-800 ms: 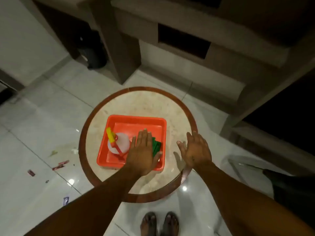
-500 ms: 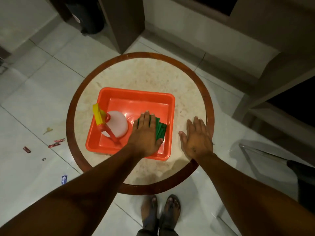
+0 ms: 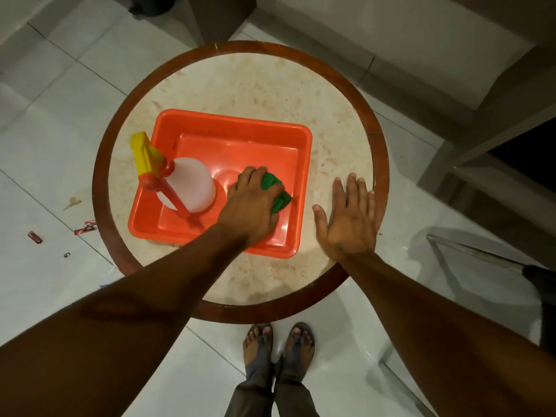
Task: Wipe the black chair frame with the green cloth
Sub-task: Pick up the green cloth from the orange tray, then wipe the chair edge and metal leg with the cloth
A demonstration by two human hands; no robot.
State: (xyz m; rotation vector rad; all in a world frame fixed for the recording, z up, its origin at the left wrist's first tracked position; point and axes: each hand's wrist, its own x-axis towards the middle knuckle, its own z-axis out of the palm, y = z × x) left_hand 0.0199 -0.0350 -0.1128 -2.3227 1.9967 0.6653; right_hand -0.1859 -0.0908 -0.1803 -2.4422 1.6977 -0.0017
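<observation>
A green cloth (image 3: 278, 191) lies bunched in the right part of an orange tray (image 3: 240, 127) on a round marble table (image 3: 240, 82). My left hand (image 3: 251, 206) is inside the tray with its fingers curled around the cloth, covering most of it. My right hand (image 3: 349, 218) rests flat and open on the tabletop just right of the tray, holding nothing. A dark chair with a metal frame (image 3: 469, 251) shows at the right edge, mostly out of view.
A white spray bottle (image 3: 192, 185) with a yellow and red trigger stands in the tray's left part. Small scraps of litter (image 3: 85, 227) lie on the tiled floor at left. Wooden furniture stands behind the table. My sandalled feet (image 3: 278, 347) are just below the table's near edge.
My left hand went from lying flat on the cloth to closing its fingers around it, bunching it up. The camera moved closer over the table. The right hand stayed flat.
</observation>
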